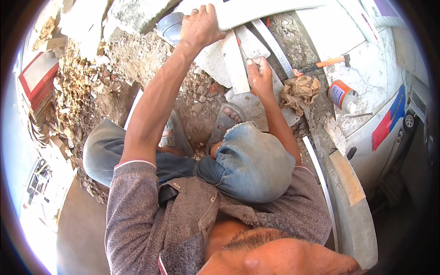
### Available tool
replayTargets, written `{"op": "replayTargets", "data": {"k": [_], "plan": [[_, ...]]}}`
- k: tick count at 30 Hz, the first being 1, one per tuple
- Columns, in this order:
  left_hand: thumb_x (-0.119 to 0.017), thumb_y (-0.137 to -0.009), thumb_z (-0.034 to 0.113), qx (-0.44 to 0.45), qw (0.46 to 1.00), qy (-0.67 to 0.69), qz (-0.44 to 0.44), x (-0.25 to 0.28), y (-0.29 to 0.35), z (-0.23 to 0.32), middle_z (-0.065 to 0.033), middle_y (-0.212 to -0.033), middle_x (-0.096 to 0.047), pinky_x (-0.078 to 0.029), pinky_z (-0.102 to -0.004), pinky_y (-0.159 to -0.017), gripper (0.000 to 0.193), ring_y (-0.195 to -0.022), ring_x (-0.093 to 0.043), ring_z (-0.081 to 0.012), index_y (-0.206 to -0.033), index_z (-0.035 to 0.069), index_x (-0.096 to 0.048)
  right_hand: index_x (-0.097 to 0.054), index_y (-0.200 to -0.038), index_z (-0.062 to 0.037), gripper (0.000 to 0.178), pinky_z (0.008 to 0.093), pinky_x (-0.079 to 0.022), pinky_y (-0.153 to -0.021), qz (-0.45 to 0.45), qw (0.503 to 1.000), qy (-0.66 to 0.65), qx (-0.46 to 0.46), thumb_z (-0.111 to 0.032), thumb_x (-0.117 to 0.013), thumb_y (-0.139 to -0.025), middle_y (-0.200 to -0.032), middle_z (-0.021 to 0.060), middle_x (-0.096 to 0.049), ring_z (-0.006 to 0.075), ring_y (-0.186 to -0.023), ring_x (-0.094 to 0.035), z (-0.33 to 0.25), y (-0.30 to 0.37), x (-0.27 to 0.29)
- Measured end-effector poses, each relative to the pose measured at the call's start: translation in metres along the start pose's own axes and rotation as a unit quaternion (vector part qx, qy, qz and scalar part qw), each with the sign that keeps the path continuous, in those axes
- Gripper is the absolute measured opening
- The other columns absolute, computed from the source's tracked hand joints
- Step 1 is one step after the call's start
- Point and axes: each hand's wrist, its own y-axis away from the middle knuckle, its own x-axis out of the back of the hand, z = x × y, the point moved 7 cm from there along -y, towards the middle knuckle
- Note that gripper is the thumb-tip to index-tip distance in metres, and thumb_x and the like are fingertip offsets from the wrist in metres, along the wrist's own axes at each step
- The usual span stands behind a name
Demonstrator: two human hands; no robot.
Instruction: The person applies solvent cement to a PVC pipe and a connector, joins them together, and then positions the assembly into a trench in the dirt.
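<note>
My left hand [200,26] is closed over the left end of a long white piece [270,13] that looks like plastic pipe. Beside that hand is a grey, cup-shaped pipe end [171,28]. My right hand [260,75], lower and further right, pinches a thin tool [241,48] with a red end pointing up toward the white piece; its kind is unclear. Just left of it lies a pale flat strip [234,64] on broken slabs. To its right, a flat metal strip [273,48] slants down toward crumpled brown paper [300,94].
An orange-handled hammer [332,61] and an orange-labelled can [343,96] on its side lie on the pale ledge at right. Rubble [98,78] and large stones [133,17] fill the left. A narrow white strip [323,183] runs along my right side. My sandalled feet stand on dirt.
</note>
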Motion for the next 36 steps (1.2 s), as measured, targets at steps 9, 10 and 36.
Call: {"op": "replayTargets", "data": {"k": [9,10,36], "plan": [[-0.077,-0.067,0.043,0.026,0.998,0.032,-0.042,0.005,-0.013,-0.005,-0.0251,-0.103,-0.063,-0.054,-0.0468,-0.079,0.073,-0.096,-0.064,-0.0377,-0.110,-0.009,-0.049,-0.053,-0.088,0.0019,0.021,0.0362,-0.046,-0.068,0.065,0.992,0.072,0.077,-0.018,-0.060,-0.089,-0.077,0.0146,-0.060,0.0226,-0.071,-0.058,-0.032,-0.049,-0.018],[-0.077,-0.067,0.043,0.019,0.998,0.029,-0.045,0.006,-0.013,-0.008,-0.0256,-0.101,-0.063,-0.054,-0.0467,-0.078,0.073,-0.095,-0.065,-0.0379,-0.109,-0.009,-0.049,-0.053,-0.087,0.0017,0.021,0.0363,-0.046,-0.068,0.061,0.992,0.079,0.083,-0.018,-0.060,-0.089,-0.076,0.0147,-0.059,0.0224,-0.071,-0.057,-0.035,-0.045,-0.020],[-0.078,-0.056,0.058,-0.013,0.932,0.235,-0.275,-0.008,-0.037,-0.044,-0.0275,-0.113,-0.062,-0.046,-0.0419,-0.093,0.091,-0.108,-0.060,-0.0364,-0.117,-0.007,-0.059,-0.049,-0.092,0.0025,0.022,0.0390,-0.045,-0.065,0.073,0.997,0.024,0.018,-0.019,-0.051,-0.093,-0.073,0.0153,-0.058,0.0252,-0.067,-0.058,-0.079,-0.006,-0.035]]}}
